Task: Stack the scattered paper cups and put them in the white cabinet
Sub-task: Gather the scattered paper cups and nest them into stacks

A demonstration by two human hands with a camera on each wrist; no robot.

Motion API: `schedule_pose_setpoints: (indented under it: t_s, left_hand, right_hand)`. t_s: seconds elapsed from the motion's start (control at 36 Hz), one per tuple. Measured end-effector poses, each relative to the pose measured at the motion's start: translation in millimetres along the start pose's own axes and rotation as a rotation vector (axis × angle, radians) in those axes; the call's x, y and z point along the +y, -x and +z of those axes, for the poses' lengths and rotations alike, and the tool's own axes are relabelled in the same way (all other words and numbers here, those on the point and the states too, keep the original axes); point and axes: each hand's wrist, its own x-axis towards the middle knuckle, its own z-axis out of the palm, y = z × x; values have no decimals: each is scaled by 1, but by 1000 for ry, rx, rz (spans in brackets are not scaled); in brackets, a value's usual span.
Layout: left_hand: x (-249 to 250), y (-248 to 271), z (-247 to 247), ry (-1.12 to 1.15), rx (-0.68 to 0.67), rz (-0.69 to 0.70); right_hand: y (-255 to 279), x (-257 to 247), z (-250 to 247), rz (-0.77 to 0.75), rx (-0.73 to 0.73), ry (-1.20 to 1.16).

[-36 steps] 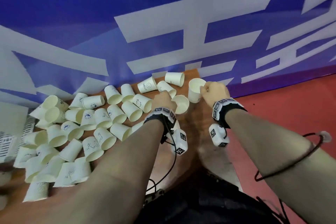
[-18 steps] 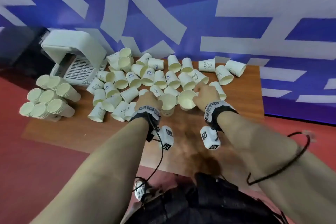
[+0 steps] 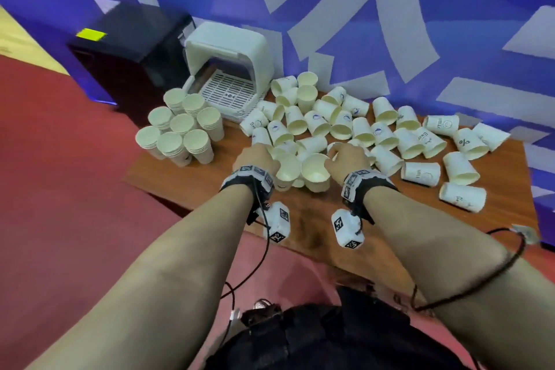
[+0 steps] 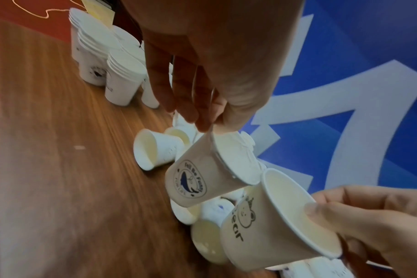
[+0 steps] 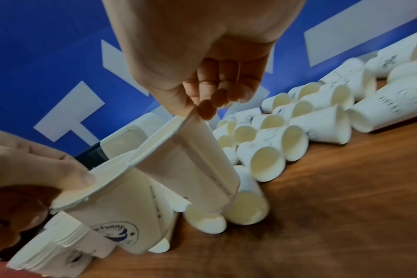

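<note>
Two hands over a wooden counter (image 3: 375,237), each carrying one paper cup by its rim. The left hand (image 3: 258,159) pinches the rim of the whale-print cup (image 4: 191,180) between thumb and fingertips; the cup hangs mouth-up, its long axis tilted so that the base points down and toward the person. The right hand (image 3: 345,161) pinches the rim of the bear-print cup (image 4: 255,231) in the same manner, thumb inside the mouth. The two cups sit side by side, rims near or touching, the bear-print cup just to the right of the other; neither is yet inside the other.

Judgement: nesting requires one base brought over the other's open mouth with both long axes in line. Either hand is equally near.

The loose cups (image 3: 363,129) lie mostly on their sides beyond and to the right of the hands. Finished stacks (image 3: 180,132) stand upright at the left. The white cabinet (image 3: 228,69) stands open behind the stacks, nearer the left hand.
</note>
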Motion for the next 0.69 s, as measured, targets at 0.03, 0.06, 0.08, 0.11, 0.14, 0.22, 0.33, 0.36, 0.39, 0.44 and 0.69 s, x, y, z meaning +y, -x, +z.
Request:
schedule_pose_setpoints:
  t_s: [0.03,0.06,0.08,0.11,0.14,0.22,0.33,0.36,0.39,0.44,0.69]
  left_hand:
    - [-12,-2,-9,6,9,-11]
    - [-25,-5,-18,12,17,-16]
    - [-38,-8,-27,14,19,-23]
    - [-48,-12,-36,15,21,-27]
    - [-59,-16,-43,21,22,-35]
    - [-85,-29,-61,46,38,-64]
    - [-108,-48,-76,78,82,-93]
    - [-112,-54,-81,86,93,-98]
    - [-115,-59,-85,90,102,-109]
    - [-122,-70,-97,92,125,-142]
    - [-172,-113,-153,124,223,-315]
  right_hand:
    - [-1,-14,7,-17,-3,-3]
    - [-2,-29,13,-32,-11,-6]
    - [-4,-43,19,-47,-16,-11]
    - [-6,-56,23,-59,-16,-14]
    - [-8,-68,27,-73,-15,-13]
    - [-19,-96,37,-104,-35,-35]
    - [-45,-125,50,-127,-62,-89]
    - [-53,-132,54,-130,-66,-102]
    - [-62,-140,58,-131,-70,-111]
    - [-82,-158,66,-145,-85,-130]
    - [-137,-247,98,-182,-214,-231]
